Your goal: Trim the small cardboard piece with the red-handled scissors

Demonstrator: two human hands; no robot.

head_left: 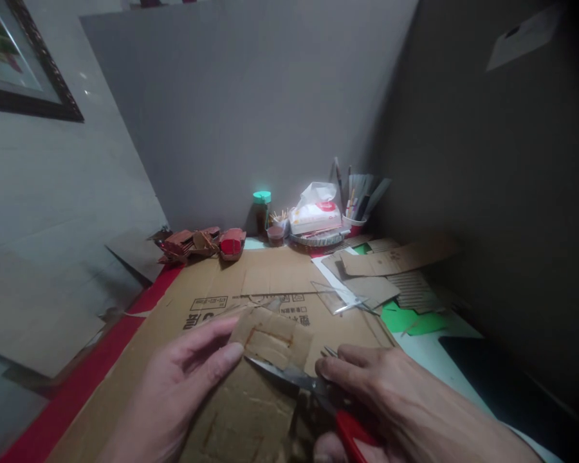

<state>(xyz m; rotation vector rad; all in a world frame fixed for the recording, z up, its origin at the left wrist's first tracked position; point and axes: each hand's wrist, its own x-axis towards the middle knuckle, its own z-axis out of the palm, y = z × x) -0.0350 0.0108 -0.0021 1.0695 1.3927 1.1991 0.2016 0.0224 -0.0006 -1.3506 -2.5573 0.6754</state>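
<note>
A framed picture (pixel 14 61) hangs on the wall at far left. Below it, at the back-left part of the tabletop (pixel 431 354), a small brown and red cardboard model (pixel 202 243) sits just past the far edge of a big flattened carton sheet (pixel 193 302) that covers most of the surface. Near the front edge, the left hand (pixel 174 386) pinches a small cardboard piece (pixel 273 337), thumb and fingers closed on its left side, holding it above the sheet. Red-handled scissors (pixel 318 395) meet the lower edge of that piece, blades slightly parted, gripped in the right hand (pixel 400 405), whose fingers are curled through the handles. At the back, in the middle, stand a green-capped jar (pixel 262 211), a tissue pack (pixel 315 215) and a cup of pens (pixel 357 206). Toward the right edge lie loose cardboard scraps (pixel 386 273), a clear plastic triangle (pixel 338 299) and green paper (pixel 408 319).
</note>
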